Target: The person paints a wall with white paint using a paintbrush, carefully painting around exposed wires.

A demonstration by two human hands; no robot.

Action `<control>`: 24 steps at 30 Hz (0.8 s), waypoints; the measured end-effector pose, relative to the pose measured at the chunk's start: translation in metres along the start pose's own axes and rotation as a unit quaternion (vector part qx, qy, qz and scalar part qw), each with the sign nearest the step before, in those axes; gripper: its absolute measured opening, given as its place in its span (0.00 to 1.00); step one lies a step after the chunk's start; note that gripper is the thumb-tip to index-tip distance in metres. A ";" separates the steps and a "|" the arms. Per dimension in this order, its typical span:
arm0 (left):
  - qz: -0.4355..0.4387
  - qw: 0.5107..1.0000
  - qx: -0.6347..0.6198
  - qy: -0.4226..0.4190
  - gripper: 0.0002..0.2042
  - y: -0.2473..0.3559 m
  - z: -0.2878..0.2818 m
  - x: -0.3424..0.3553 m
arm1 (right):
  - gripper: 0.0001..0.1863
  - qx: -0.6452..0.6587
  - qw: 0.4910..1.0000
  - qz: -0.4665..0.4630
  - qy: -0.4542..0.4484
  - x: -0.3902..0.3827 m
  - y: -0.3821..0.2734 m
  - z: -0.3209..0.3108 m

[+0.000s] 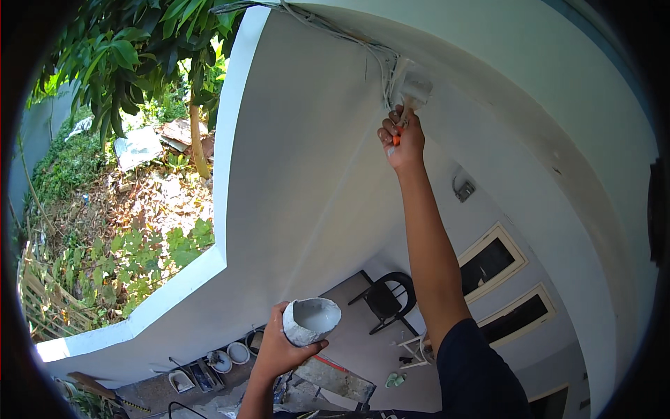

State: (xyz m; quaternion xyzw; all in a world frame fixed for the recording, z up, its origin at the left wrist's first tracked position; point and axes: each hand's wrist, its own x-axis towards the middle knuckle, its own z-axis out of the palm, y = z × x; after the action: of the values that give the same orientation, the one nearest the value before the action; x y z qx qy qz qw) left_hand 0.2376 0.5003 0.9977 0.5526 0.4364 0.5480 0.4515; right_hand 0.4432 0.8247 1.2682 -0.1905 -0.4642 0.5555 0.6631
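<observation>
My right hand (407, 140) is raised on an outstretched arm, its fingers wrapped around a paintbrush (408, 106) with an orange handle. The brush head is up at a small pale box (417, 86) high on the white wall (314, 140), beside several hanging cables (384, 73). Whether the bristles touch the box or the wall, I cannot tell. Lower down, my left hand (277, 347) grips a rough-edged, paint-crusted cup (312, 322) from its side and underneath. Pale liquid, apparently paint, shows inside the cup, which tilts toward me.
A cable bundle (328, 28) runs along the top of the wall. Far below stand a black chair (385, 300), several buckets (238, 353) and a plank-like platform (335, 379). Green slippers (396, 380) lie on the floor. Left, beyond the wall's white edge (234, 146), are a tree and leaf-strewn ground.
</observation>
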 end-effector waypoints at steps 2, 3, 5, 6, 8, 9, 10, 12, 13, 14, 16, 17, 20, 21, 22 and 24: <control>-0.028 1.000 0.007 -0.004 0.46 -0.003 0.000 -0.006 | 0.12 -0.010 1.000 -0.010 0.010 0.019 0.007 0.008; -0.030 1.000 0.003 -0.004 0.46 -0.008 0.001 -0.008 | 0.13 -0.022 0.999 -0.026 0.022 0.026 0.008 0.011; -0.028 0.999 -0.010 -0.011 0.46 -0.011 0.002 -0.010 | 0.13 -0.031 0.999 -0.024 0.023 0.040 0.010 0.014; -0.027 0.999 -0.019 -0.016 0.47 -0.013 0.003 -0.011 | 0.14 -0.035 0.999 -0.020 0.023 0.046 0.013 0.017; -0.024 1.000 0.006 -0.011 0.47 -0.023 0.005 -0.015 | 0.14 -0.037 0.999 -0.013 0.027 0.057 0.018 0.020; -0.022 1.000 0.014 -0.014 0.46 -0.026 0.006 -0.017 | 0.15 -0.037 0.999 -0.009 0.033 0.061 0.022 0.020; -0.020 0.999 0.023 -0.018 0.46 -0.027 0.007 -0.017 | 0.15 -0.039 0.999 -0.006 0.032 0.064 0.024 0.020; -0.019 1.000 0.007 -0.018 0.45 -0.026 0.006 -0.017 | 0.15 -0.050 0.998 -0.020 0.031 0.072 0.027 0.016; -0.023 1.000 -0.002 -0.019 0.45 -0.027 0.007 -0.017 | 0.15 -0.052 0.998 -0.019 0.030 0.077 0.027 0.013; -0.027 0.999 -0.010 -0.020 0.45 -0.027 0.006 -0.017 | 0.14 -0.057 0.998 -0.021 0.031 0.081 0.026 0.011; -0.031 0.999 -0.016 -0.022 0.45 -0.028 0.007 -0.016 | 0.14 -0.061 0.997 -0.023 0.029 0.091 0.024 0.010; -0.036 0.999 -0.021 -0.026 0.45 -0.029 0.007 -0.015 | 0.14 -0.070 0.996 -0.034 0.030 0.095 0.023 0.010; -0.023 0.999 -0.005 -0.038 0.45 -0.030 0.012 -0.010 | 0.12 -0.090 0.994 -0.044 0.032 0.107 0.015 0.006; -0.021 0.999 -0.004 -0.039 0.45 -0.031 0.013 -0.009 | 0.10 -0.097 0.994 -0.036 0.030 0.109 0.016 0.007; -0.018 0.999 -0.003 -0.044 0.44 -0.033 0.015 -0.008 | 0.10 -0.096 0.994 -0.039 0.031 0.111 0.015 0.008; -0.012 0.998 -0.001 -0.055 0.44 -0.037 0.019 -0.005 | 0.07 -0.132 0.988 -0.071 0.022 0.115 0.011 0.009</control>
State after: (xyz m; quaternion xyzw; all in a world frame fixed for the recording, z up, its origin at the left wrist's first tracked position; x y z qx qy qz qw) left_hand 0.2567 0.5029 0.9608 0.5758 0.4170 0.5122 0.4818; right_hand 0.4243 0.9311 1.3106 -0.2553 -0.5311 0.4368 0.6797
